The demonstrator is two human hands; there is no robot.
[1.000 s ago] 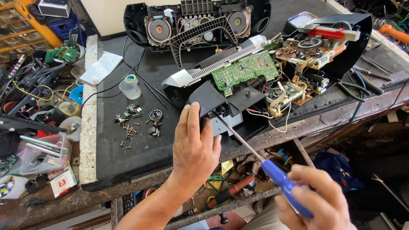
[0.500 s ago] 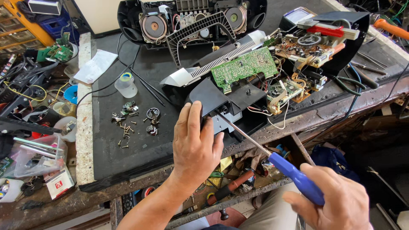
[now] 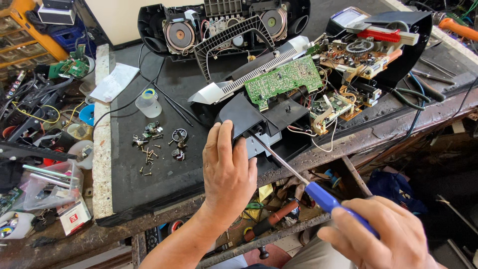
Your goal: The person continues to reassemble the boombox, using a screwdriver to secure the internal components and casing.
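Note:
My left hand (image 3: pixel 228 172) rests on the near edge of a black plastic housing piece (image 3: pixel 259 119) of a taken-apart radio player, fingers curled over it. My right hand (image 3: pixel 386 234) grips the blue handle of a long screwdriver (image 3: pixel 326 197). Its metal shaft runs up and left, and the tip meets the black housing just right of my left fingers. A green circuit board (image 3: pixel 284 79) sits right behind the housing, with wires leading to a smaller board (image 3: pixel 331 107).
A black shell with two speakers (image 3: pixel 224 25) stands at the back. A tape mechanism with a red part (image 3: pixel 371 47) lies at the right. Loose screws and small parts (image 3: pixel 154 144) and a clear cup (image 3: pixel 148 102) lie on the black mat. Clutter fills the left.
My right hand with the screwdriver has drawn back toward the lower right. The left hand stays on the black housing.

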